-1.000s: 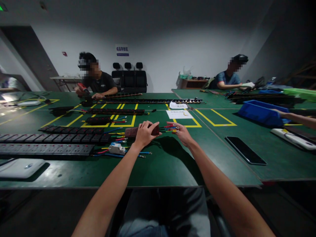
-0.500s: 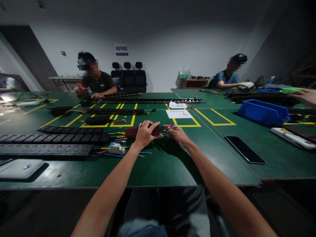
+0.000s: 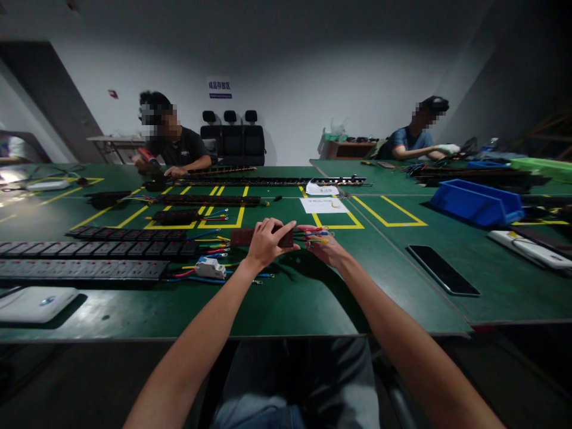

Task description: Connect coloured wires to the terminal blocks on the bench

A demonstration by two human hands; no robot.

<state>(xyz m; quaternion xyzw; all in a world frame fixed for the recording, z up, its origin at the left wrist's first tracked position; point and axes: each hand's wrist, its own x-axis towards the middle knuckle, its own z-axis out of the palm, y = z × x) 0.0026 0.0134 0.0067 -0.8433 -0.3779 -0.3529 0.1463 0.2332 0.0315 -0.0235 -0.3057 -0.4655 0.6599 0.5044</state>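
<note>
My left hand (image 3: 264, 245) is wrapped round a dark reddish-brown block-like strip (image 3: 240, 237), held just above the green table. Red, blue and yellow-green wires (image 3: 315, 231) with lugs on their ends stick out of its right end. Against these wires, my right hand (image 3: 328, 249) has its fingers bent around them; some fingertips are hidden. To the left lie several black socket strips (image 3: 84, 270) with red switches. A white circuit breaker (image 3: 211, 268) sits on the wires at the end of the nearest one.
A smartphone (image 3: 442, 270) lies to the right, below a blue bin (image 3: 476, 202) and a white device (image 3: 531, 248). Another white device (image 3: 38, 304) is at front left. Paper labels (image 3: 324, 205) lie ahead. Two co-workers (image 3: 183, 146) sit across the table.
Both my hands and the held strip have shifted slightly to the right. Another person's hand at the far right edge has gone from view.
</note>
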